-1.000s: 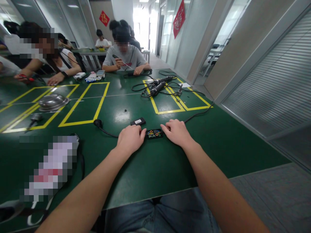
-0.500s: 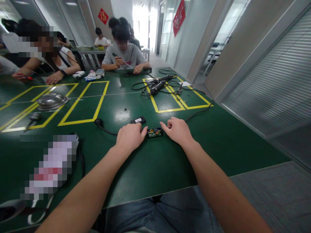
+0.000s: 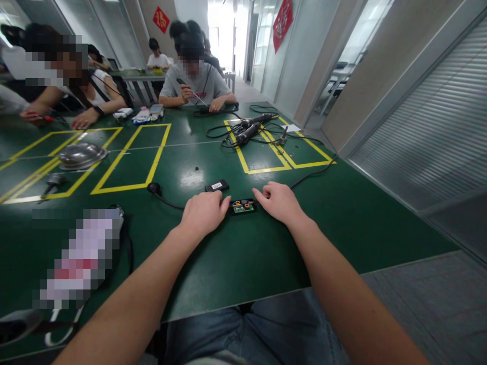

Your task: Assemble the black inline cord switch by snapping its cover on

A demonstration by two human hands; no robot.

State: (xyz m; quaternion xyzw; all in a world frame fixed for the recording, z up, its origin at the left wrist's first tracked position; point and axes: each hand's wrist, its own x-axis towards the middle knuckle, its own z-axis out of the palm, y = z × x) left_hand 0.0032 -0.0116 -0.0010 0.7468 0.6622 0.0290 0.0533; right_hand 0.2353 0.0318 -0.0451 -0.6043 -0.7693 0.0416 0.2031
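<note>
An opened black power adapter [image 3: 242, 206] with its circuit board showing lies on the green table [image 3: 236, 253] between my hands. My left hand [image 3: 202, 213] rests at its left end with fingers curled against it. My right hand [image 3: 279, 201] presses its right end, fingers bent. A black lid piece with a white label [image 3: 216, 186] lies just behind my left hand. A black cable with a round plug [image 3: 154, 188] runs from the left to the adapter.
Yellow tape rectangles [image 3: 131, 165] mark the table. A metal bowl [image 3: 81, 154] sits at the left. Tangled cables and black tools [image 3: 249, 132] lie at the back right. Other people sit across the table. A blurred object [image 3: 81, 253] lies near left.
The view has tilted slightly, so everything sits a bit higher in the frame. My hands stay at the two ends of the adapter, fingers a little more curled.
</note>
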